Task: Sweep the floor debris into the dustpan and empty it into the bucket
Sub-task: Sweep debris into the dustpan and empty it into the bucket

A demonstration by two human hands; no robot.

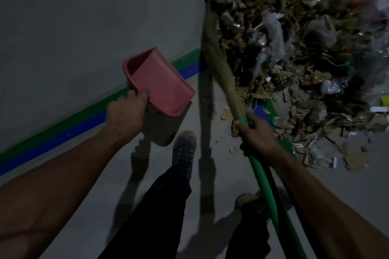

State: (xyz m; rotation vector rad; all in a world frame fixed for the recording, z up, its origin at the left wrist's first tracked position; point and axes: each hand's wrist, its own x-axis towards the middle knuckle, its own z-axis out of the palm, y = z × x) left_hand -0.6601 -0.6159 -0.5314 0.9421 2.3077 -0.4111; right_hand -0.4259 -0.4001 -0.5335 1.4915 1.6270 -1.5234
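The left grip point(124, 114) is closed on the pink dustpan point(160, 82), held empty above the floor point(63, 27), and the right grip point(257, 135) on the broom point(219, 57), so debris point(294, 59) heaped far right could be scattered past it if swept before it is set down.

The debris heap point(294, 52) runs off the top and right edges, and its far right side is smeared by blur, so single scraps there cannot be told apart. The broom point(219, 57) handle leaves the bottom edge. The left hand point(124, 115) covers the dustpan point(160, 84) handle. Both forearms and both legs are cut off below. The whole scene is dim.
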